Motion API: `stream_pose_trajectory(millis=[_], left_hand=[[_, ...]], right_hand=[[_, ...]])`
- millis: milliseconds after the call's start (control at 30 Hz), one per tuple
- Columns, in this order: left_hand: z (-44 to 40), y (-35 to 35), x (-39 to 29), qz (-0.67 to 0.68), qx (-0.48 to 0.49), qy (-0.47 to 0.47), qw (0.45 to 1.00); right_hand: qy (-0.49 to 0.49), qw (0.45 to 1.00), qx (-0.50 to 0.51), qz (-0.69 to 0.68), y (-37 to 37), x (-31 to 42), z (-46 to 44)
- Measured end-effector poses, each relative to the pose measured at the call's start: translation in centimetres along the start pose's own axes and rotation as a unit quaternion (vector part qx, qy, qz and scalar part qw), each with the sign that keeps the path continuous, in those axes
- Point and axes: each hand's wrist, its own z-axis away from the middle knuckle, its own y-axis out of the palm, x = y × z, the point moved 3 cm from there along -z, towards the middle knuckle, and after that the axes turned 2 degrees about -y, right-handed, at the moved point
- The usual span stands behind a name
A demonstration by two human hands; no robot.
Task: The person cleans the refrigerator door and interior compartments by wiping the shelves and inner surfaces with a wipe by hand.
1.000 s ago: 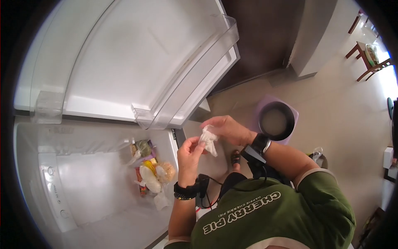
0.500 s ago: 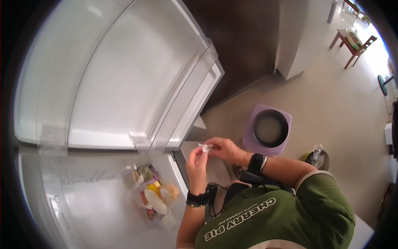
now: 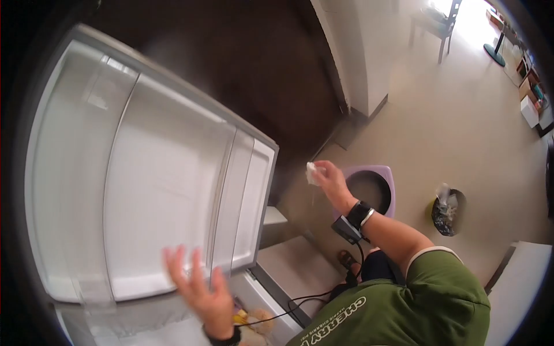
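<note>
My right hand (image 3: 330,180) is closed on a crumpled white tissue-like piece (image 3: 312,173), held out beside a dark round pan (image 3: 369,193) on a purple stool (image 3: 388,173). My left hand (image 3: 202,288) is blurred but open, its fingers spread and holding nothing. It is in front of the lower part of the open fridge door (image 3: 161,184), above the fridge compartment (image 3: 156,316). Bagged food (image 3: 261,320) lies in that compartment, partly hidden by my left hand and wrist.
A small bin (image 3: 445,214) lined with a black bag stands on the floor to the right. Further back are a chair (image 3: 435,27) and a wall corner (image 3: 366,63). A cable (image 3: 277,315) runs across near my left wrist.
My hands have parted. The left has let go of the white piece, moved left and down, and spread its fingers. The right has carried the piece away to the right. The view has turned.
</note>
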Motion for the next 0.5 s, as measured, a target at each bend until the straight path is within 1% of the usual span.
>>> stream_pose_trajectory(millis=[67, 100, 133, 200, 300, 333, 367, 400, 433, 467, 500], left_hand=[[-2.6, -4.5, 1.0, -0.119, -0.101, 0.020, 0.987], [-3.9, -7.2, 1.5, -0.227, -0.131, 0.010, 0.965], [-4.9, -9.4, 2.5, -0.330, -0.159, 0.001, 0.930], [-7.2, -12.9, 3.5, -0.417, -0.215, 0.029, 0.883], [-8.1, -17.8, 9.7, -0.451, -0.282, 0.006, 0.847], [-7.8, -18.7, 11.3, -0.440, -0.306, -0.036, 0.844], [-7.4, -19.2, 12.9, -0.427, -0.330, -0.077, 0.838], [-6.8, -19.4, 13.9, -0.413, -0.354, -0.115, 0.831], [-5.6, -19.2, 15.4, -0.369, -0.363, -0.266, 0.813], [-6.1, -18.4, 14.6, -0.252, -0.386, -0.304, 0.834], [-6.9, -16.8, 12.8, -0.130, -0.401, -0.336, 0.842]], right_hand=[[0.000, 0.998, -0.018, -0.058, -0.2, 1.1, -2.9], [-0.027, 0.997, -0.027, -0.068, -0.2, 0.5, -5.0], [-0.032, 0.997, -0.027, -0.064, 0.0, 0.9, -6.2], [-0.061, 0.991, -0.024, -0.115, 0.7, 0.3, -9.6], [-0.091, 0.982, 0.008, -0.164, 2.8, 3.6, -12.7], [-0.100, 0.986, 0.029, -0.131, 3.9, 5.8, -13.2], [-0.149, 0.983, 0.038, -0.100, 5.2, 7.8, -13.6], [-0.146, 0.979, 0.059, -0.127, 6.6, 10.0, -13.8], [-0.157, 0.973, 0.086, -0.145, 8.3, 11.6, -14.5], [-0.217, 0.970, 0.073, -0.081, 9.7, 13.6, -15.1], [-0.257, 0.961, 0.071, -0.067, 11.3, 15.6, -15.7]])
